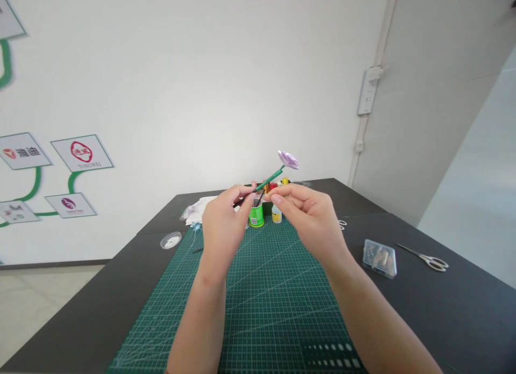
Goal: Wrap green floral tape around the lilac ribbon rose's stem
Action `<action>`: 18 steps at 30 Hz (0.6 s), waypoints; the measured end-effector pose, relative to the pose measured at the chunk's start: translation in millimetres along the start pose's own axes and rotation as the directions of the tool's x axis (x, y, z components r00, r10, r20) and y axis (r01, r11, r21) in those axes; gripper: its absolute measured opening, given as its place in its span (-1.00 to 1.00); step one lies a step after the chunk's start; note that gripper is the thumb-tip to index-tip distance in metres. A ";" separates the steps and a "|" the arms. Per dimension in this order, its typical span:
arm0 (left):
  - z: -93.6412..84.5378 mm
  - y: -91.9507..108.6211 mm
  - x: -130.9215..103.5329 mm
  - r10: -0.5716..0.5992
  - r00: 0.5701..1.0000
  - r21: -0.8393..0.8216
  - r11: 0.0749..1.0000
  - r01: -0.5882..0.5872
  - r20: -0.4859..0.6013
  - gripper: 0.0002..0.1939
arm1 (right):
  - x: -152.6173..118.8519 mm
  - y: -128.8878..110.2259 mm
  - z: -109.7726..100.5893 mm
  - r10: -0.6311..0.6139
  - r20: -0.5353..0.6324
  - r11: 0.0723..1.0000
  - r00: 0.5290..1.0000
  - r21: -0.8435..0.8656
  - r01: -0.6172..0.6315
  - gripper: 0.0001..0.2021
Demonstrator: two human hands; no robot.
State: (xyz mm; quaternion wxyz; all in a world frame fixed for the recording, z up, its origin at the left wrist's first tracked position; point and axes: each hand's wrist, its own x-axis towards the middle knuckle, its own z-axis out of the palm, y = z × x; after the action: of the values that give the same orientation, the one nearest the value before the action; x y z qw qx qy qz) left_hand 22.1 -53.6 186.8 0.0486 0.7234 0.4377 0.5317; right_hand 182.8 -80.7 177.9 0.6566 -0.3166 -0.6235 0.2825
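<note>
Above the green cutting mat [278, 288], my left hand [226, 215] grips the dark lower part of an artificial flower [288, 160]. Its pale purple petals tilt up to the right on a green-wrapped stem. My right hand [308, 213] is closed in a pinch just right of the stem; what lies between its fingertips, if anything, is too small to make out. Behind the hands stand a green can [256, 217] with dark sticks in it and a small bottle [276, 215] with a yellow label. The fingers partly cover both.
On the black table [455, 309], a clear box [379, 258] of small items and scissors [427, 259] lie at right. A round dish [171, 240] with white bits and a white cloth [201, 210] are at left. Thread spools [285, 181] stand near the back wall.
</note>
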 end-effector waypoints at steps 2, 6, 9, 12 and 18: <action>-2.2 -0.4 1.1 0.019 0.994 0.064 0.998 -0.026 0.106 -0.86 | -2.0 -6.1 -5.4 -0.008 0.000 1.000 1.000 0.019 0.008 -0.85; -6.5 -1.0 1.3 0.052 0.945 0.179 0.977 -0.115 0.324 -0.85 | -3.2 -13.0 -19.2 -0.005 -0.038 0.997 0.999 0.076 0.008 -0.86; -8.1 -2.0 -1.2 0.101 0.895 0.211 0.955 -0.211 0.435 -0.82 | -2.3 -14.3 -29.9 -0.005 -0.087 0.996 0.996 0.088 0.012 -0.85; -8.5 -1.9 -5.3 0.187 0.824 0.148 0.939 -0.310 0.534 -0.80 | -0.1 -13.9 -39.2 -0.016 -0.136 0.997 0.991 0.072 0.026 -0.83; -10.3 4.9 -13.0 0.259 0.722 0.072 0.917 -0.393 0.641 -0.80 | 8.5 -8.8 -48.9 -0.041 -0.209 0.997 0.977 0.059 0.055 -0.86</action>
State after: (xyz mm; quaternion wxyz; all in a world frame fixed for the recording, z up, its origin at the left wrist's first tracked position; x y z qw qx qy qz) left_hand 15.9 -69.6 184.4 0.0208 0.9240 0.3140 0.2173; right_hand 232.0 -82.9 189.0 0.7345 -0.3080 -0.5497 0.2519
